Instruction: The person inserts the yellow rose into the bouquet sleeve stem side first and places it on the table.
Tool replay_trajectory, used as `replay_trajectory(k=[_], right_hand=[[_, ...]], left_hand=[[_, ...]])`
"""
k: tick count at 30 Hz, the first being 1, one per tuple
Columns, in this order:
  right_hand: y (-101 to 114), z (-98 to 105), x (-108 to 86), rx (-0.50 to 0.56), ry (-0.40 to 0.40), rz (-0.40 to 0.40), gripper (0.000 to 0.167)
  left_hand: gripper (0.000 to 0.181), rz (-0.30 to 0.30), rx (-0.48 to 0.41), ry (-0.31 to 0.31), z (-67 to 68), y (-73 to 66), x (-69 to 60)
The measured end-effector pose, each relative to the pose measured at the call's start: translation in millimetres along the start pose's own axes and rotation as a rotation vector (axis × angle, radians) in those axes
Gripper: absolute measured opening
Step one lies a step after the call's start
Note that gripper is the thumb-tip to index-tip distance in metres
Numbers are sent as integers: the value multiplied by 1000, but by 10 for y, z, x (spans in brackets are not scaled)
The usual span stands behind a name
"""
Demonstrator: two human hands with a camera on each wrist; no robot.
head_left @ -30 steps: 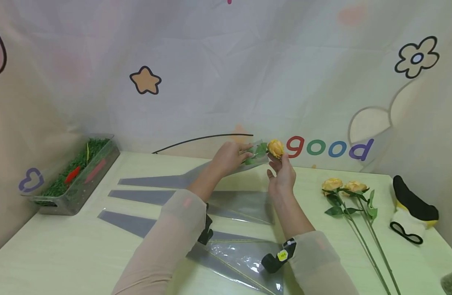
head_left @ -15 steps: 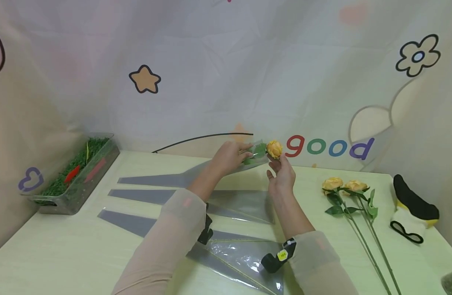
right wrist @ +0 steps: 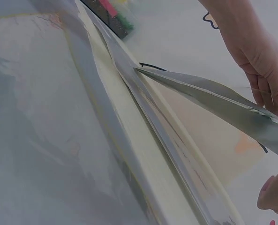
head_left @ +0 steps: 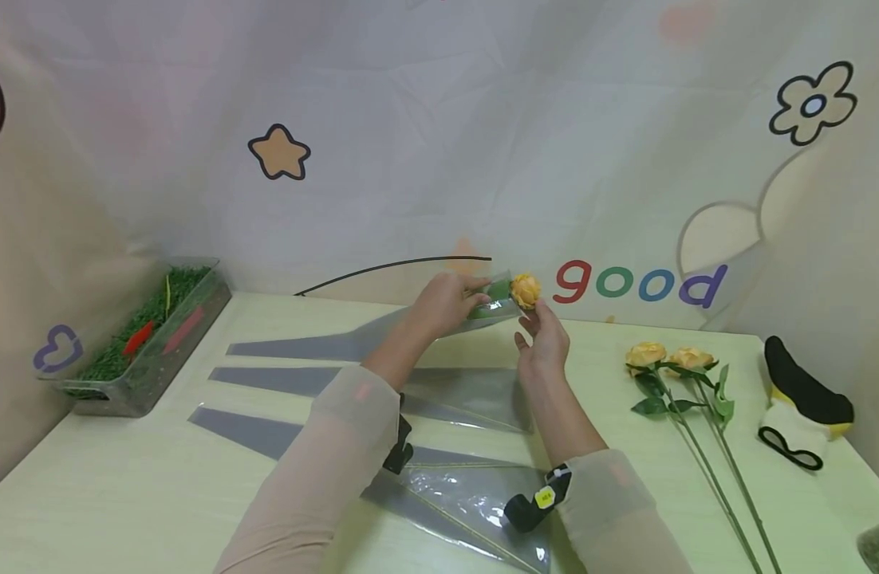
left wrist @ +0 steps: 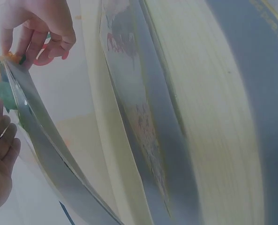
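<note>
A yellow artificial rose [head_left: 526, 292] lies sideways with its leaves and stem inside a clear, grey-edged flower sleeve [head_left: 495, 309]; the bloom sticks out at the wide mouth. My left hand [head_left: 443, 304] pinches the sleeve near that mouth, thumb and fingers by the green leaves. With its fingertips my right hand [head_left: 545, 341] holds the rose just under the bloom. In the left wrist view the right hand [left wrist: 39, 26] grips at the flower end, and the left hand [left wrist: 0, 159] is beside the sleeve. The lower stem is hidden behind my left hand and arm.
Two more flower sleeves, a middle one [head_left: 475, 391] and a near one [head_left: 475, 498], lie flat under my arms. To the right are two yellow roses [head_left: 648, 359] and a black-and-white plush item [head_left: 806, 406]. A clear bin of artificial grass [head_left: 134, 363] stands far left.
The rose's bloom has moved left toward the sleeve's mouth, and its leaves have gone inside. My right hand has shifted slightly left with it; the left hand stays nearly in place.
</note>
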State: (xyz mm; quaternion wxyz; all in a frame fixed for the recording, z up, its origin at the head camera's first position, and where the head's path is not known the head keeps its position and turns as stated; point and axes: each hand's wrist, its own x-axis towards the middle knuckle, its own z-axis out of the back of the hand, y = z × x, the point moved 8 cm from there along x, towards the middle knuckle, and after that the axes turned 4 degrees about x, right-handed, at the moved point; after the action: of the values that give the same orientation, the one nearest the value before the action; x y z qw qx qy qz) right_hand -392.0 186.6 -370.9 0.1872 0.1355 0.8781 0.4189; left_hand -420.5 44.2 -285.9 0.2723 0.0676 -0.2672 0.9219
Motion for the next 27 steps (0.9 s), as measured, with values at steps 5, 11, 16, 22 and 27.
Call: replay_trajectory(k=[5, 11, 16, 22, 27], right_hand=[[17, 3, 2, -101, -19, 26, 36], [23, 10, 3, -132, -30, 44, 36], [26, -2, -3, -124, -17, 61, 32], [22, -25, -13, -133, -3, 78, 25], [4, -35, -11, -143, 9, 85, 26]], left_hand=[[40, 5, -1, -5, -5, -1, 5], [41, -1, 7, -12, -13, -4, 14], [42, -12, -4, -17, -22, -6, 12], [42, -12, 0, -22, -22, 2, 6], [42, -11, -5, -25, -33, 16, 4]])
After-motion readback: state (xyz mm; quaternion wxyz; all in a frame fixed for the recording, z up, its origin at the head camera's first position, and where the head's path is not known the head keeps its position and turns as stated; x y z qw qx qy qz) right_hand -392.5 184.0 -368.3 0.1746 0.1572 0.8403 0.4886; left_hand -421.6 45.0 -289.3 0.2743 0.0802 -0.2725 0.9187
